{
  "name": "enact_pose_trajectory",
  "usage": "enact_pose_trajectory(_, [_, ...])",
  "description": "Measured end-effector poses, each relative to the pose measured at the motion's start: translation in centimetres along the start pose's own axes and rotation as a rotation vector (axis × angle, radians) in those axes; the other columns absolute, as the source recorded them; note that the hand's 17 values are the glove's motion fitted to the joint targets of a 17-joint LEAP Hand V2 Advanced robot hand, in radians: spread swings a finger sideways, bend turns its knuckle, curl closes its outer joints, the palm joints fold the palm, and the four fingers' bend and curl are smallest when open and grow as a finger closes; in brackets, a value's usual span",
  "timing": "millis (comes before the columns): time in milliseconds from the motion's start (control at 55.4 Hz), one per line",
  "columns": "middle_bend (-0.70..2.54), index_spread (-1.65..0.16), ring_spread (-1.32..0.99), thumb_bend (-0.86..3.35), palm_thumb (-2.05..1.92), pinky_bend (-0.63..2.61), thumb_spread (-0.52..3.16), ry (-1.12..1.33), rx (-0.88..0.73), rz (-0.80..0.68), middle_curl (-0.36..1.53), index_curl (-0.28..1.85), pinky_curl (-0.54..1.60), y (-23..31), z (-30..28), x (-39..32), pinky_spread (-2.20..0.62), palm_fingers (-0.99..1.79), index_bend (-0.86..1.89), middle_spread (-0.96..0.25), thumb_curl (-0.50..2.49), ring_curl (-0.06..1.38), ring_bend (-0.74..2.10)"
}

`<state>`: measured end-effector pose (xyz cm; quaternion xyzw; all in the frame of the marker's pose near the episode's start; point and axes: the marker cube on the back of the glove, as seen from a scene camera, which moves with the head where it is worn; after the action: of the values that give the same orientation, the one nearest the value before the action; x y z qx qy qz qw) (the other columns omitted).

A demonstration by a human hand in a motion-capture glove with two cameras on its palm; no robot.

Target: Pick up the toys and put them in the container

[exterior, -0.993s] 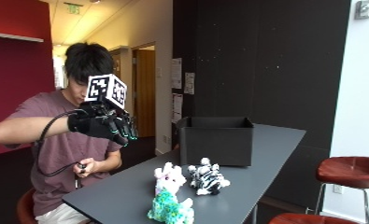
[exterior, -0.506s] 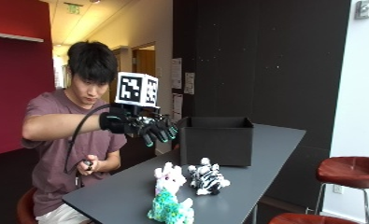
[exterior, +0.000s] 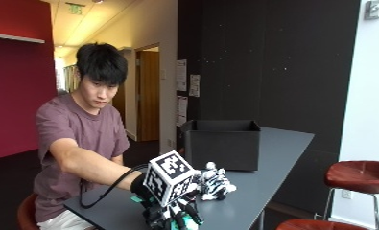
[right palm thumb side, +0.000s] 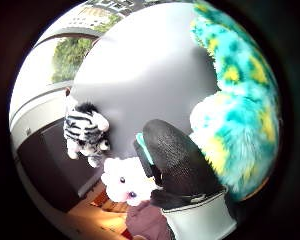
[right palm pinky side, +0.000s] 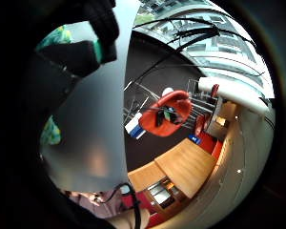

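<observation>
My gloved right hand (exterior: 158,211) is down at the near end of the grey table (exterior: 272,167), over the teal and yellow plush toy (exterior: 188,222), with its fingers spread down around it. The thumb side palm view has that teal toy (right palm thumb side: 237,115) close to the palm beside my thumb (right palm thumb side: 175,160). A zebra plush (exterior: 216,184) sits just beyond my hand. A white and pink plush (right palm thumb side: 124,180) lies near the zebra (right palm thumb side: 85,132); the outside view hides it behind my hand. The black container (exterior: 221,143) stands open-topped farther back on the table.
Red stools (exterior: 358,172) stand on the floor to the right of the table. Bare grey tabletop (right palm pinky side: 95,143) runs between the toys and the container. The table's right edge lies close to the zebra.
My hand has come down from chest height in the air to the teal toy at the near end of the table. The toys and container have not moved.
</observation>
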<state>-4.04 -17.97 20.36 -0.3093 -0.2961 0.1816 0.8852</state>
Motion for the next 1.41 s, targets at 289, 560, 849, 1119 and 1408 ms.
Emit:
enact_pose_trajectory(289, [0.19, -0.24, -0.17, 0.18, 0.32, 1.47, 1.47, -0.024, 0.108, 0.111, 0.19, 0.07, 0.45, -0.2, 1.3, -3.7, -0.31, 0.17, 0.1, 0.04, 0.33, 0.41, 1.19])
enact_pose_trajectory(560, [0.53, -0.28, -0.39, 0.31, 0.74, 1.21, 1.13, 0.017, 0.167, 0.027, 0.34, 0.22, 0.39, 0.1, 1.7, -3.2, -0.38, 0.86, 0.46, -0.2, 0.6, 0.46, 1.24])
enact_pose_trajectory(849, [0.82, -0.3, -0.44, 0.34, 0.77, 1.14, 0.78, 0.069, 0.267, -0.041, 0.53, 0.42, 0.44, 6.8, -11.7, -2.9, -0.38, 0.89, 0.79, -0.34, 0.83, 0.57, 1.3])
enact_pose_trajectory(1119, [0.94, -0.28, -0.45, 0.38, 0.73, 1.2, 0.49, 0.12, 0.451, -0.308, 0.68, 0.57, 0.5, 20.9, -22.2, -17.7, -0.39, 0.82, 0.93, -0.39, 1.01, 0.64, 1.37])
enact_pose_trajectory(1408, [0.99, -0.26, -0.44, 0.41, 0.67, 1.26, 0.25, 0.052, 0.447, -0.707, 0.8, 0.7, 0.53, 33.3, -20.7, -42.2, -0.38, 0.74, 0.99, -0.4, 1.14, 0.7, 1.42])
